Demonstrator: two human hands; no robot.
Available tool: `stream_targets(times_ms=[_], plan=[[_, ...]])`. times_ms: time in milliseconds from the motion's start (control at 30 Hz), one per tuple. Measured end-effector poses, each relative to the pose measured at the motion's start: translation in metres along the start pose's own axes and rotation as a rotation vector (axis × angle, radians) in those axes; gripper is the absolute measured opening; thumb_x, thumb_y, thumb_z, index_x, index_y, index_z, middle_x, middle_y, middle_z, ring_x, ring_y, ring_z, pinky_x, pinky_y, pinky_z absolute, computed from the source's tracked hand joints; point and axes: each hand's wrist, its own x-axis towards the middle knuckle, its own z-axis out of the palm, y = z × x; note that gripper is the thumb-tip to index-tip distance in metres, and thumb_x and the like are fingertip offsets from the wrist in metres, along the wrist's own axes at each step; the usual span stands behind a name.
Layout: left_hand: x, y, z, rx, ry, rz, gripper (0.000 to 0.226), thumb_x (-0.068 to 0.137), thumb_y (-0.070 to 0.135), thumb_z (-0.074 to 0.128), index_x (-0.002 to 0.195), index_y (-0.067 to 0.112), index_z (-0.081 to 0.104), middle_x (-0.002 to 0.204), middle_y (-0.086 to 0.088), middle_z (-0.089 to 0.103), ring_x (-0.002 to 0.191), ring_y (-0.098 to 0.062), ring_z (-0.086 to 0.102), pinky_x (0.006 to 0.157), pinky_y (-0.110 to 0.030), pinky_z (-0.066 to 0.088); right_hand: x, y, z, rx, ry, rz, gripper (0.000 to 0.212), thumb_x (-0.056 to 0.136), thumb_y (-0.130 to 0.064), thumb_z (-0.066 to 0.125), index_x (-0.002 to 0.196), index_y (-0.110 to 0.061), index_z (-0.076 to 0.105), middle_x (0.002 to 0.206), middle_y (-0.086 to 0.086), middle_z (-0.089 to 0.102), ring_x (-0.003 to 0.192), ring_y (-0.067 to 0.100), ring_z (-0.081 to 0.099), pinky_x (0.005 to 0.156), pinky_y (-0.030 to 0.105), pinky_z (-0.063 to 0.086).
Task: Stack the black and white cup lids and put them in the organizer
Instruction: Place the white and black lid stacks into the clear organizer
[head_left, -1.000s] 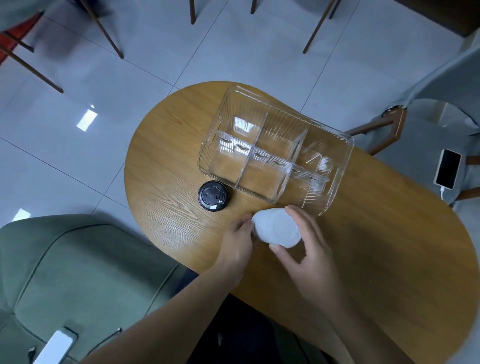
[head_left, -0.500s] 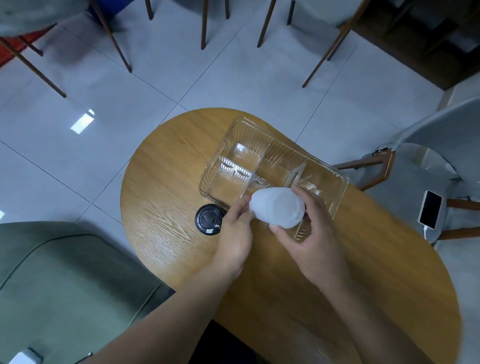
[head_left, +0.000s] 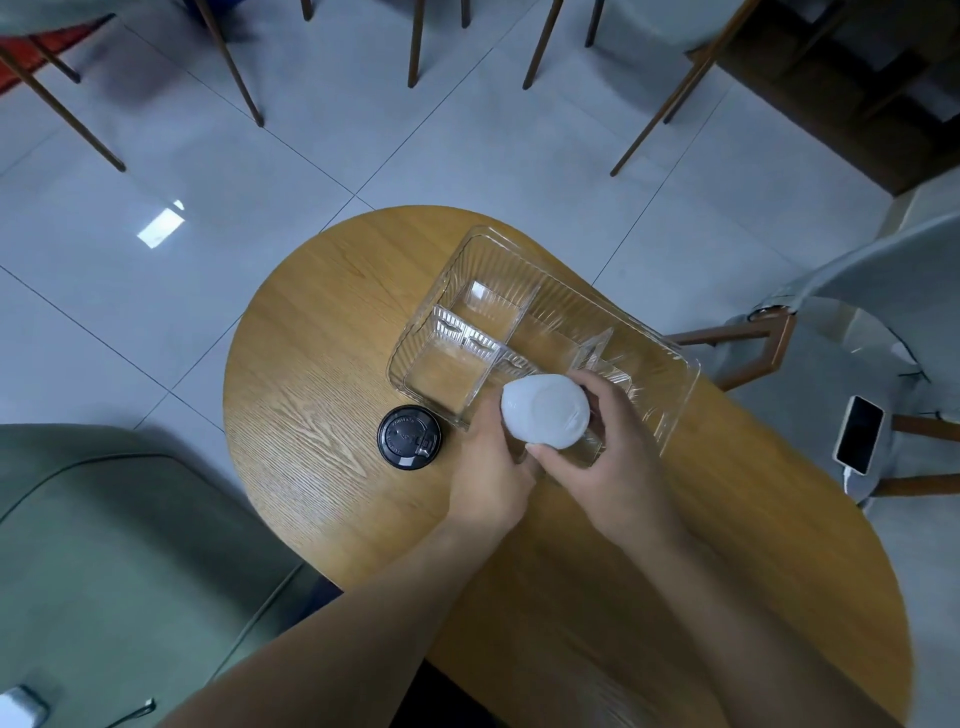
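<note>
I see the oval wooden table filling the middle of my view, with a green upholstered seat at its near-left edge. On the table's far half sits the clear plastic organizer, ribbed walls, split by dividers into several compartments; I cannot count them surely. My right hand and left hand meet over the organizer's near edge, both holding the white cup lids, which hang above the near-middle compartment. Whether that white piece is 1 lid or a stack, I cannot tell. The right fingers are curled over its far side with the thumb pinching its near rim; the left fingers are hidden beneath it. The black cup lid lies flat on the table, just beside the organizer's near-left corner. A phone lies on a grey chair at right.
</note>
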Motion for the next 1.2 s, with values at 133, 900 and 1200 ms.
stream_targets(times_ms=[133, 900, 1200], plan=[[0.006, 0.0, 0.004, 0.065, 0.027, -0.041, 0.068, 0.094, 0.032, 0.08, 0.152, 0.04, 0.047, 0.141, 0.015, 0.064, 0.123, -0.012, 0.066, 0.09, -0.032, 0.056, 0.006, -0.001, 0.008, -0.021, 0.006, -0.02, 0.084, 0.079, -0.036, 0.097, 0.149, -0.033, 0.052, 0.145, -0.017, 0.057, 0.136, 0.006, 0.055, 0.106, 0.043, 0.059], [0.007, -0.004, 0.009, 0.044, 0.009, -0.06, 0.069, 0.094, 0.008, 0.061, 0.158, 0.028, 0.046, 0.143, 0.008, 0.065, 0.125, -0.008, 0.063, 0.103, -0.024, 0.052, 0.022, 0.035, 0.039, -0.124, 0.033, -0.068, 0.081, 0.085, -0.046, 0.09, 0.154, -0.022, 0.054, 0.158, -0.005, 0.054, 0.152, 0.021, 0.046, 0.118, 0.053, 0.048], [0.003, -0.003, -0.001, 0.039, -0.012, -0.038, 0.066, 0.1, 0.003, 0.059, 0.16, 0.026, 0.046, 0.143, 0.013, 0.064, 0.119, 0.002, 0.057, 0.097, -0.008, 0.043, 0.024, 0.026, 0.036, -0.161, 0.031, -0.05, 0.092, 0.079, -0.049, 0.094, 0.155, -0.021, 0.052, 0.153, -0.004, 0.06, 0.141, 0.014, 0.047, 0.12, 0.054, 0.044]])
